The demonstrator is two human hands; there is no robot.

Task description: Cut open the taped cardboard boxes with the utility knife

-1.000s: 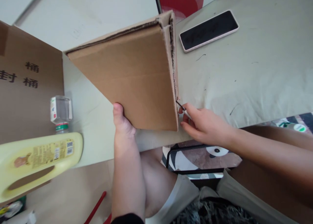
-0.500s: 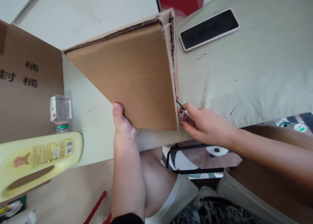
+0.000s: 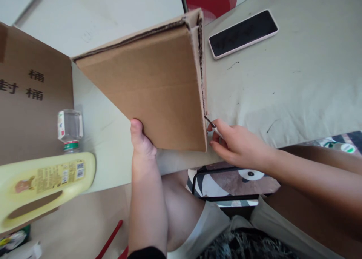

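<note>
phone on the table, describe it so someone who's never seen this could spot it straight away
Start from the pale cloth-covered table and look beyond the upright cardboard piece that the left hand grips. The phone lies flat near the far edge, right of the cardboard's rough edge. It is the only dark glossy slab with a pale pinkish case; nothing else there is black and flat.

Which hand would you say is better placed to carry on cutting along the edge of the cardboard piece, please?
The right hand, probably: its fingers pinch a thin blade whose tip sits at the cardboard piece's ragged right edge. The left hand is busy gripping the lower edge, steadying it.
</note>
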